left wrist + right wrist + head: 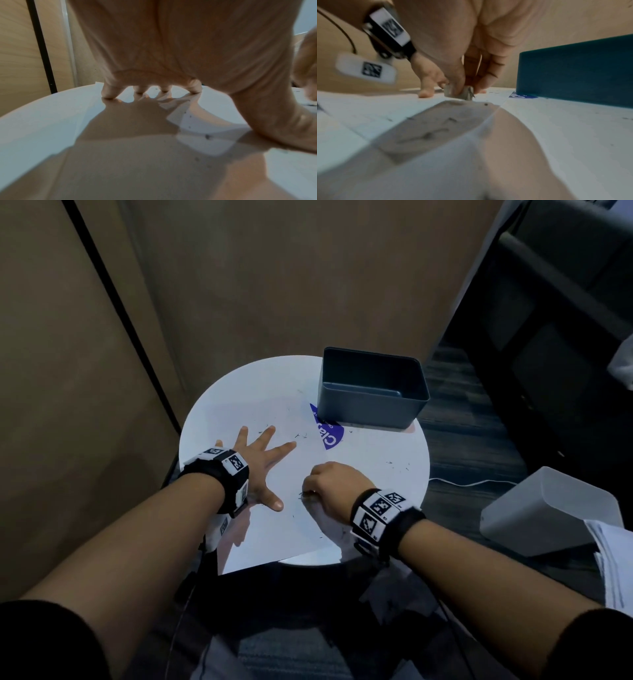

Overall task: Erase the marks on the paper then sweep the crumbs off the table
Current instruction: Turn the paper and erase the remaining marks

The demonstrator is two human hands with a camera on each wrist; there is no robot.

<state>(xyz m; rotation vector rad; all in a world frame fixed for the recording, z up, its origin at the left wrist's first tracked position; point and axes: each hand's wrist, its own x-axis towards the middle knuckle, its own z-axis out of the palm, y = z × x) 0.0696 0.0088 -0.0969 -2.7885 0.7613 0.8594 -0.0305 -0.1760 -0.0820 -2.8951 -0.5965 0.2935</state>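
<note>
A white sheet of paper lies on the round white table, a blue printed corner tucked under a bin. My left hand lies flat on the paper with fingers spread, pressing it down; its fingertips touch the sheet. My right hand is curled near the paper's right edge and pinches a small grey eraser whose bottom meets the paper. Dark eraser crumbs are scattered over paper and table, and several more crumbs lie in the hand's shadow.
An empty dark grey-blue bin stands at the table's back right, seen as a teal wall in the right wrist view. A white box and a cable lie on the floor to the right. Brown panels close off the left and back.
</note>
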